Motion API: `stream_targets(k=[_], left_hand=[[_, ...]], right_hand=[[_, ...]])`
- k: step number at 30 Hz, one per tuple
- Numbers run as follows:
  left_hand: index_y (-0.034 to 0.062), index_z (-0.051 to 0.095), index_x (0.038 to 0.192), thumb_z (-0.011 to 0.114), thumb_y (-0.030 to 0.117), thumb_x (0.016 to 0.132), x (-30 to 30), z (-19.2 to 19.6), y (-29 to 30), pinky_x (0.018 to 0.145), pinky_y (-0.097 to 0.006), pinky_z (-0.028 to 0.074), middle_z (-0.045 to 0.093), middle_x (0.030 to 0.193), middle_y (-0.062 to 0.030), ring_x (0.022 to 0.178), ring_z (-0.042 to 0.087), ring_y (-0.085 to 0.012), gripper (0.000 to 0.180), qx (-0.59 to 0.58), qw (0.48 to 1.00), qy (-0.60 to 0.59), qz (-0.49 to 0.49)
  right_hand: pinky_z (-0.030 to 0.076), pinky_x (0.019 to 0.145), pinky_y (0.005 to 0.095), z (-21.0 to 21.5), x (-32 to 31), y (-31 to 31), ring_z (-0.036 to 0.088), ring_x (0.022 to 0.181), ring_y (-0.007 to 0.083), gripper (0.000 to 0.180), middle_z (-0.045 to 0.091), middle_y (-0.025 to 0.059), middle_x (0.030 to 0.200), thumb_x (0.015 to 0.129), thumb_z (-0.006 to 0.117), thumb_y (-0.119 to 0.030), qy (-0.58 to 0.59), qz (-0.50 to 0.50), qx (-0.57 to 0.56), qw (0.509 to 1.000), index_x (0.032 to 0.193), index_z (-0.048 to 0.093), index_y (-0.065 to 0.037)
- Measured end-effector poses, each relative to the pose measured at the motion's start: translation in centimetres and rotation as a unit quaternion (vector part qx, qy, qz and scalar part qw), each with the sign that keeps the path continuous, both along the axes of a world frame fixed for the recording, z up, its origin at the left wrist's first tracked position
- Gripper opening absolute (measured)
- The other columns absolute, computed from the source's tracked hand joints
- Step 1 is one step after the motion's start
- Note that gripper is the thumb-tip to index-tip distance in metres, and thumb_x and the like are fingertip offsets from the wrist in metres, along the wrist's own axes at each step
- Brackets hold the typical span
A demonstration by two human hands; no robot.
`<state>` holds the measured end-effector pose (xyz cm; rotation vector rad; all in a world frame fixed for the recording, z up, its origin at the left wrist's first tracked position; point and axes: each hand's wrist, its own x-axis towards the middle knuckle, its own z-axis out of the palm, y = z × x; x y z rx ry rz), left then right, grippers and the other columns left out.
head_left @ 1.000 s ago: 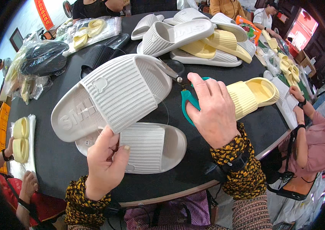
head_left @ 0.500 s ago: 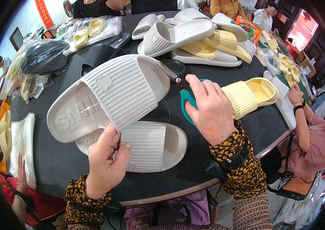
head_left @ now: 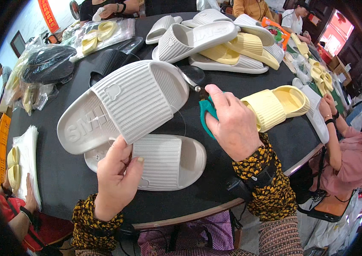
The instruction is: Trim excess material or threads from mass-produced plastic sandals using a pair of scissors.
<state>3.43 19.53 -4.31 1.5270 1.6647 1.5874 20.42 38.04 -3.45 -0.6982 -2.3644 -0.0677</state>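
Note:
A light grey slide slipper (head_left: pixel 136 104) with a ribbed strap and a raised bear-head shape is tilted up over the table. My left hand (head_left: pixel 117 181) pinches its near strap edge between thumb and fingers. Partly beneath it lies a second grey slipper (head_left: pixel 159 162). My right hand (head_left: pixel 234 121) grips green-handled scissors (head_left: pixel 207 115), their metal blades at the first slipper's right end. A thin clear loop hangs beside that slipper. Just right of my right hand lies a pale yellow slipper (head_left: pixel 268 110).
A pile of grey and yellow slippers (head_left: pixel 198 38) stands beyond my hands on the dark table (head_left: pixel 236 187). Black slippers (head_left: pixel 108 64) and bagged pairs (head_left: pixel 48 64) lie far left. At left, a co-worker's hand (head_left: pixel 30 194) rests by white bags (head_left: pixel 26 149); another co-worker (head_left: pixel 347 145) sits right.
The held slipper's left end has shifted slightly right and up. Scissors and right hand have barely moved. At left, yellow slippers near the white bags and a co-worker's hand have changed place.

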Motion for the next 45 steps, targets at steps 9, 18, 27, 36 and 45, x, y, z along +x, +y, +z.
stream_targets(k=[9,18,27,36,45], left_hand=[[-0.0106,0.037,0.132,0.048,-0.013,0.084,0.1,-0.5,0.2,0.07,-0.017,0.044,0.061,0.103,-0.0112,0.083,0.055,-0.0051,0.049,-0.01,0.997,-0.063,0.035],[-0.0101,0.036,0.133,0.05,-0.01,0.087,-0.2,-0.9,0.4,0.071,-0.018,0.045,0.062,0.102,-0.011,0.081,0.055,-0.0051,0.048,-0.014,0.998,-0.052,0.043],[-0.0102,0.038,0.131,0.053,-0.006,0.087,-0.5,-1.0,1.0,0.075,-0.022,0.048,0.065,0.105,-0.0143,0.088,0.061,-0.0093,0.046,-0.035,0.999,-0.024,0.028],[-0.0111,0.038,0.131,0.055,-0.003,0.088,-0.8,-2.2,0.9,0.077,-0.023,0.049,0.064,0.108,-0.0159,0.092,0.061,-0.0111,0.047,-0.011,0.999,-0.036,0.039],[-0.0101,0.036,0.134,0.055,-0.002,0.089,-0.8,-1.3,0.7,0.076,-0.022,0.049,0.063,0.108,-0.0131,0.089,0.059,-0.0087,0.049,-0.037,0.999,-0.031,0.023]], right_hand=[[0.046,0.076,0.0388,-0.1,-0.1,0.3,0.053,0.086,0.0305,0.05,0.055,0.0126,0.088,0.073,0.069,-0.016,-0.007,-0.003,-0.006,1.0,0.117,0.049,-0.004],[0.047,0.075,0.0388,-0.3,-0.2,0.2,0.054,0.086,0.0297,0.049,0.055,0.0126,0.087,0.073,0.069,-0.018,-0.039,-0.019,0.006,0.999,0.115,0.049,-0.003],[0.048,0.076,0.0393,-0.7,-0.1,0.2,0.057,0.088,0.0301,0.044,0.057,0.0128,0.09,0.075,0.067,-0.015,-0.072,-0.056,-0.021,0.996,0.115,0.051,-0.005],[0.049,0.07,0.042,-1.2,-0.2,0.4,0.061,0.08,0.0334,0.038,0.06,0.0159,0.084,0.079,0.064,-0.014,-0.072,-0.031,-0.077,0.994,0.112,0.05,-0.004],[0.051,0.07,0.0438,-0.8,-0.2,0.3,0.062,0.079,0.0358,0.032,0.061,0.0183,0.082,0.08,0.062,-0.015,0.004,0.025,-0.111,0.993,0.108,0.049,-0.003]])
